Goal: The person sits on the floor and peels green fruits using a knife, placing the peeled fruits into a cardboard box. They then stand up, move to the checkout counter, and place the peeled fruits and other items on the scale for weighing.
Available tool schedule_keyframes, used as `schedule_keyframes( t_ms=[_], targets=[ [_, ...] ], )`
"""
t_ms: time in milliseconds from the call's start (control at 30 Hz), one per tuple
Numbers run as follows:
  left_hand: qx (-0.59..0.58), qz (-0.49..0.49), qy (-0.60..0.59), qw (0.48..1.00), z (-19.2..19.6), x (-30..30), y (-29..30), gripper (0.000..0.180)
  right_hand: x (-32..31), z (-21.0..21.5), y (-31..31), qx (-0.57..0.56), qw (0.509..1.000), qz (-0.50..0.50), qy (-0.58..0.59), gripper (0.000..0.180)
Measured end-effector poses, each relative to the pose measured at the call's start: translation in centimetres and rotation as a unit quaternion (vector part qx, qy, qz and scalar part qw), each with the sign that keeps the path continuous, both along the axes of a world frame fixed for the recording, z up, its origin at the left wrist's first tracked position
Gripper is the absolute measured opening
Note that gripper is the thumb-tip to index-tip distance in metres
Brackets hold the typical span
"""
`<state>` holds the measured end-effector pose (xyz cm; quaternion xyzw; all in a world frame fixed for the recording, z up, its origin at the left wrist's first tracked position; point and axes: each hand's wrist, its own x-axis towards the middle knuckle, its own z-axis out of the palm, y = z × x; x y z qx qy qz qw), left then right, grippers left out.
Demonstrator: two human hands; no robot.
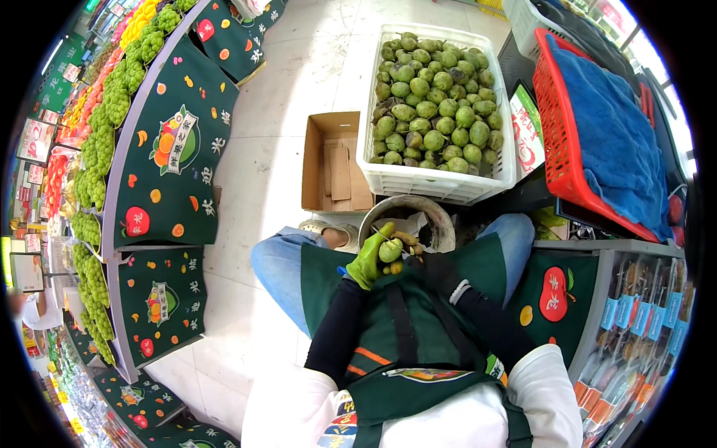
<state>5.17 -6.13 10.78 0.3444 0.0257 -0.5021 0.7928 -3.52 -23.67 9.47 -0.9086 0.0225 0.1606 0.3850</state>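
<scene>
Holds green fruit (390,251) in left hand (367,264) beside bucket (445,228), apparently mid-handling; probably calls for steady support next; cannot tell grip of right hand (441,273).

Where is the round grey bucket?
In the head view, the round grey bucket stands near centre, on the white plastic crate's near side, between the person's knees.

Single head cam, L fisheye, wide view dn from abv wearer's apron (373,325), near; white crate (427,185) farther fwd.
</scene>
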Motion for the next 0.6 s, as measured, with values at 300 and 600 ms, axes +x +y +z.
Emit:
schedule_keyframes(
  t_ms=[300,600],
  targets=[
    [0.023,0.051,0.06,0.997,0.4,-0.4,-1.5,0.054,-1.6,-1.1,1.2,0.019,0.989,-0.143,-0.038,0.038],
    [0.063,0.091,-0.001,0.994,-3.1,-0.4,0.1,0.055,-1.9,0.5,0.1,0.09,0.986,-0.105,-0.09,0.034]
  ],
)
